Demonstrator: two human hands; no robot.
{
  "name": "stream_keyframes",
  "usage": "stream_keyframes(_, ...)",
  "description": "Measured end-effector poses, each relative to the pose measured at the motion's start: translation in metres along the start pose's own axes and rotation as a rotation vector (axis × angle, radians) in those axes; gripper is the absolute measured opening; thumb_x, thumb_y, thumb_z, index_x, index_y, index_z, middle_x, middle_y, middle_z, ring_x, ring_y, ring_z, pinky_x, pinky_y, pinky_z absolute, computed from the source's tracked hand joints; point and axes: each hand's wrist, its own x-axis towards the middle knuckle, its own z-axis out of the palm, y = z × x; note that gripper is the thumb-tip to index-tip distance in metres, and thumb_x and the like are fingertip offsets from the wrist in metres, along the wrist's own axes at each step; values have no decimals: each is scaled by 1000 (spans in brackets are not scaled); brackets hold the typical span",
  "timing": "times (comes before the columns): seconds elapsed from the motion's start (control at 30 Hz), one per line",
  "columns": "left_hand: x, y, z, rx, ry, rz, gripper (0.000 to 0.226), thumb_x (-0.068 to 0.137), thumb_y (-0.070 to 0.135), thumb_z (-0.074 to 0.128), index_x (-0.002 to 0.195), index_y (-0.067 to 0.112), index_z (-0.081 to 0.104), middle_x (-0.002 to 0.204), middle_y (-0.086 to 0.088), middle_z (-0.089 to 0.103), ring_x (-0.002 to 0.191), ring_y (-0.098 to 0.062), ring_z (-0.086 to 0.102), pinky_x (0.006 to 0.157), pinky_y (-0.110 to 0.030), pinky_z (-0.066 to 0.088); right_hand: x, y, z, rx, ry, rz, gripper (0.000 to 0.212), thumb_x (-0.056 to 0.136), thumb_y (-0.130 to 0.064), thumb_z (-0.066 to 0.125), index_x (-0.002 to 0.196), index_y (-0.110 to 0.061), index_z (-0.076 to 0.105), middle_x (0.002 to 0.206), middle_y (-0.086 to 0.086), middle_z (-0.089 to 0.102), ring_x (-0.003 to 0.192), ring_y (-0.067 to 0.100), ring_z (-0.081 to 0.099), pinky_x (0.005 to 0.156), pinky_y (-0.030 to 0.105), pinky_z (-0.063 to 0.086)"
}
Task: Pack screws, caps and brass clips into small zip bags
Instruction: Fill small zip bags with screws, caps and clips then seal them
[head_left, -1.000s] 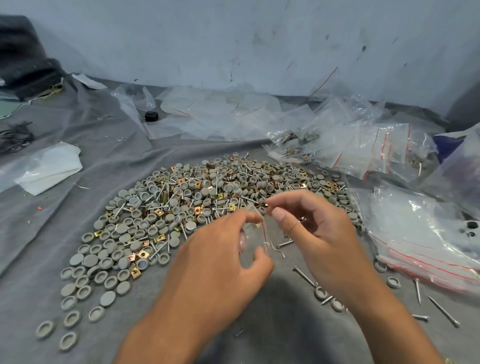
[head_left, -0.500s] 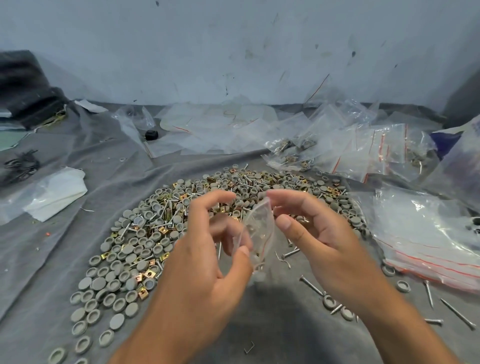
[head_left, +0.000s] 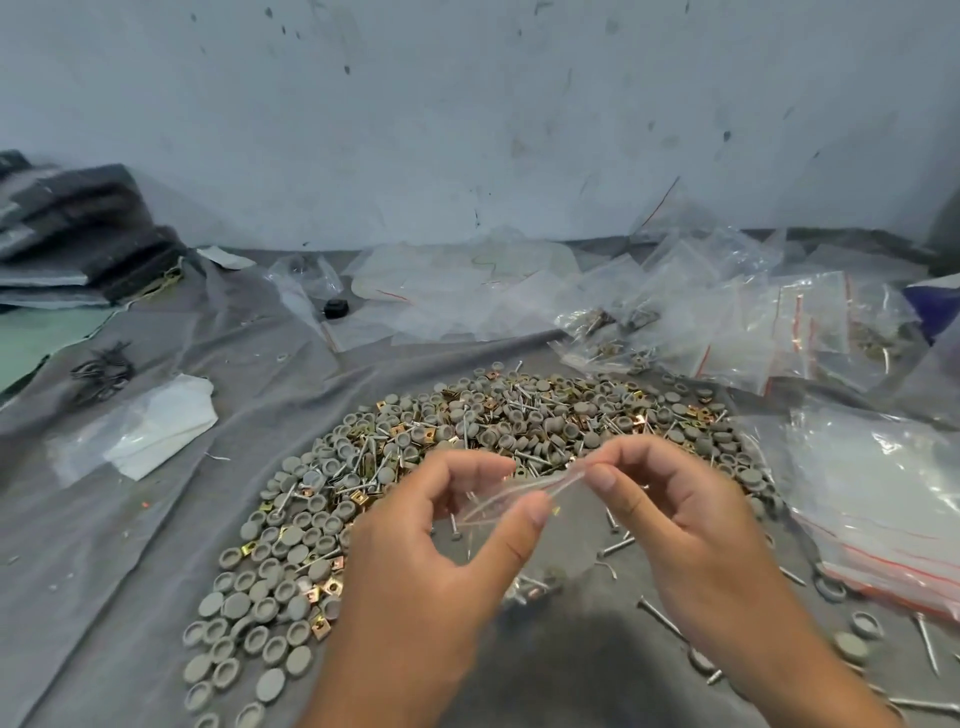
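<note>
Both hands hold a small clear zip bag (head_left: 519, 493) above the grey cloth. My left hand (head_left: 441, 551) pinches its left side between thumb and fingers. My right hand (head_left: 670, 509) pinches its top right end. The bag hangs down between them, with a few small parts showing through near its bottom (head_left: 535, 584). Behind the hands spreads a wide pile of grey caps, brass clips and screws (head_left: 467, 431). Loose screws (head_left: 660, 618) lie under my right wrist.
Filled and empty zip bags (head_left: 727, 322) are heaped at the back right. A stack of red-striped bags (head_left: 883, 499) lies at the right. A white folded bag (head_left: 156, 431) is at the left, dark folded cloth (head_left: 78, 234) at the back left. A wall stands behind.
The bag has turned from hanging upright between my hands to stretched sideways, with its top edge pulled flat. Both hands have spread slightly apart. The camera has tilted up.
</note>
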Motion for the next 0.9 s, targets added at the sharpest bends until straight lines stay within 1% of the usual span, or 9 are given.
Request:
stream_keyframes(0.13,1,-2,1,94,-11,5,20,78,57,75,94,46,70,88,23,72,86,-6,68,73,-28,52,-1,-1,0,-20,-12,5,13,92,-42,63,95,-33,73,91,-5,74,84,11,68,72,24,52)
stream_keyframes(0.3,3,-2,0,49,20,-41,20,74,57,63,82,41,72,84,26,72,85,4,68,72,-11,49,-2,-7,4,36,-36,24,20,83,-49,65,92,-33,72,81,-6,70,67,5,59,57,16,46)
stream_keyframes(0.4,3,0,1,35,26,-66,22,75,59,59,93,50,66,87,26,71,86,4,66,69,-17,44,-2,-8,5,40,-74,28,19,81,-48,65,95,-37,72,84,-10,71,69,3,61,59,13,47)
stream_keyframes(0.47,3,1,0,47,20,-62,18,77,57,60,94,51,64,86,25,70,77,7,62,64,-20,38,-2,-9,5,-2,-78,18,17,81,-47,65,94,-39,72,80,-12,70,65,0,57,57,11,44)
stream_keyframes(0.57,2,0,-2,91,-31,-68,5,85,45,67,90,45,66,84,22,69,58,12,51,53,-17,28,-2,-8,6,-75,-60,-13,18,82,-51,61,91,-40,70,73,-14,66,61,0,53,53,11,39)
stream_keyframes(0.63,1,0,-3,111,-57,-61,4,86,41,68,87,44,66,85,21,69,56,13,48,50,-16,31,-2,-8,7,-112,-58,-24,20,83,-54,57,94,-41,68,73,-14,65,60,1,52,52,16,39)
stream_keyframes(0.73,1,2,-4,99,-90,-51,13,84,43,70,94,48,63,90,20,69,69,11,57,60,-15,41,-4,-8,10,-116,-83,-22,21,85,-56,53,96,-42,64,73,-10,64,58,3,50,54,25,38)
stream_keyframes(0.8,1,3,-3,93,-96,-15,21,81,41,76,96,46,63,94,21,69,88,0,64,72,-22,48,-5,-8,12,-136,-111,-55,20,94,-54,53,94,-38,65,76,-8,66,63,6,55,56,22,40)
stream_keyframes(0.9,0,6,-2,121,-51,84,24,77,48,73,98,46,61,92,24,68,92,-4,65,75,-24,48,-6,-10,18,-187,-126,-123,23,89,-52,63,89,-29,67,81,-9,68,71,13,61,63,22,45)
